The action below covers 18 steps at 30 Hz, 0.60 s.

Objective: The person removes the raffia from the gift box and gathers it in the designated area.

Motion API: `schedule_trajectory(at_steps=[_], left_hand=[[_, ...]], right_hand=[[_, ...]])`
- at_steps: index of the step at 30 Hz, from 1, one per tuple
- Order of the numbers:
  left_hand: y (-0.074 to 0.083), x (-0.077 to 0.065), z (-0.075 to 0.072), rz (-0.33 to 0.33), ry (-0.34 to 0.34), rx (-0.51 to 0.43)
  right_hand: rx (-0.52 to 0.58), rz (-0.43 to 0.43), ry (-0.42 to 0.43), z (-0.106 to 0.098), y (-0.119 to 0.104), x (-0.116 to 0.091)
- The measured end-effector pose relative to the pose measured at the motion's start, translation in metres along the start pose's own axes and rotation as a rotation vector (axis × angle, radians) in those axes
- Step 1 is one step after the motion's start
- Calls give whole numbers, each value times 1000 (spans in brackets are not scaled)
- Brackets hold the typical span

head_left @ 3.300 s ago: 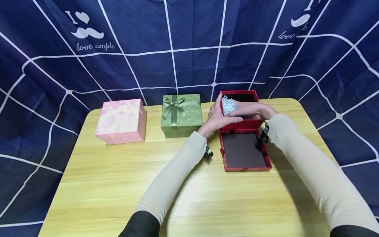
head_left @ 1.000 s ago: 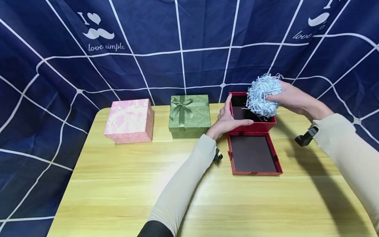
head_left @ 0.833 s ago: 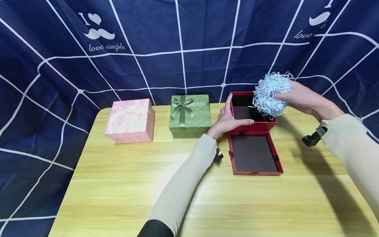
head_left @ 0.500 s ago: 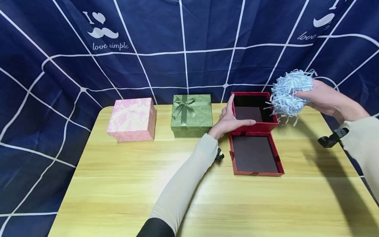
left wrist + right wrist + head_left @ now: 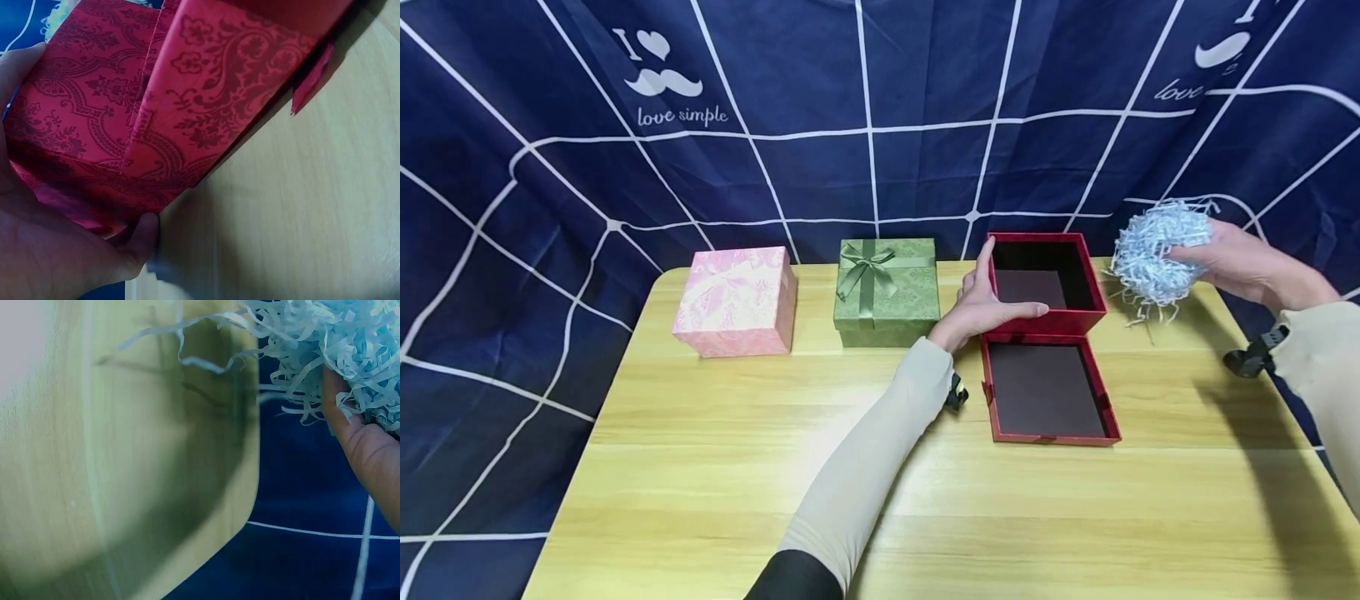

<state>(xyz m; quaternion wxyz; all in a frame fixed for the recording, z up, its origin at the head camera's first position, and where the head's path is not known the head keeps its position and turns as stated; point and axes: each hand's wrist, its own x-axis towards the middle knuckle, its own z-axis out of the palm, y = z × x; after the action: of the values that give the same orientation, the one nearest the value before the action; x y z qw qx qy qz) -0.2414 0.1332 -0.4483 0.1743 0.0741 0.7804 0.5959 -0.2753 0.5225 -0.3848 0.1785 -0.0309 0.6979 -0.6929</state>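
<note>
My right hand (image 5: 1255,265) grips a wad of light-blue shredded paper (image 5: 1157,250) over the table's back right corner. In the right wrist view, the thumb presses into the shredded paper (image 5: 356,356) and loose strands hang out; the other fingers are hidden. My left hand (image 5: 981,308) holds the red gift box (image 5: 1048,322) at its left side, thumb along the front wall and a finger at the back left corner. The box stands without its lid, its dark interior showing bare. Patterned red walls of the gift box (image 5: 87,87) fill much of the left wrist view.
A red lid (image 5: 1048,390) lies inside-up against the box's front. To the left stand a green gift box (image 5: 887,308) with a bow and a pink gift box (image 5: 733,296), both covered. The wooden table (image 5: 715,483) meets a dark blue gridded curtain (image 5: 925,83) behind.
My right hand has lifted the shredded paper out of the red box, carried it right past the box and lowered it a little. My left hand stays on the box.
</note>
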Motion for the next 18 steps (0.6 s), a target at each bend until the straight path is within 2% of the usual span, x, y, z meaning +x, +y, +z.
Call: schedule_trajectory(at_steps=[6, 11, 15, 18], left_hand=[[2, -2, 2, -10, -2, 4], [2, -3, 5, 1, -4, 2], [1, -6, 4, 21, 3, -19], [1, -6, 2, 14, 9, -23]], right_hand=[[-113, 50, 14, -1, 15, 12], [-268, 86, 40, 0, 28, 20], [-301, 84, 44, 6, 35, 25], [-325, 118, 35, 14, 36, 30]])
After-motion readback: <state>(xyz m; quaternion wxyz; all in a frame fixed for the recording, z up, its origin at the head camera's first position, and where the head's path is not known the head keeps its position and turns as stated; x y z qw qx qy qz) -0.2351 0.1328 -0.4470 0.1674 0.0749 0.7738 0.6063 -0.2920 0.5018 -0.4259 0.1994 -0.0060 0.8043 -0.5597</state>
